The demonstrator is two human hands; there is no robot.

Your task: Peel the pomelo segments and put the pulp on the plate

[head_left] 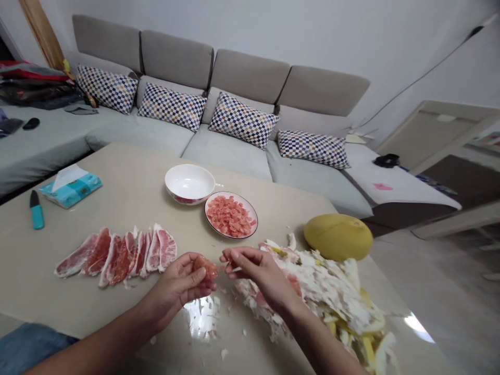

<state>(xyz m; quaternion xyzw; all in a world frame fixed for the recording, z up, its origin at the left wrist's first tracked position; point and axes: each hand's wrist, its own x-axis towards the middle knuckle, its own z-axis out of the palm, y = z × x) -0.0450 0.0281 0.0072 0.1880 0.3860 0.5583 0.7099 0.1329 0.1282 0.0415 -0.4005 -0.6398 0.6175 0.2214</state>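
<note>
My left hand [187,278] is closed around a peeled pink pomelo segment [205,266], held over the table. Just to its right, my right hand [253,265] pinches with thumb and fingertips; whatever sits in that pinch is too small to name. Left of my hands lies a row of pomelo segments [125,255] with white membrane on them. A dark-rimmed plate [213,229] beyond the hands holds small pieces of pink pulp [231,215]. Under and beside my right wrist spreads a heap of white pith and yellow peel [324,286].
A whole yellow pomelo [338,237] rests behind the peel heap. Beside the plate stands a white bowl [190,182]. A teal-handled knife [37,211] and a blue tissue pack [71,187] lie at the left of the table [128,179]. A sofa [234,156] with checked cushions runs behind.
</note>
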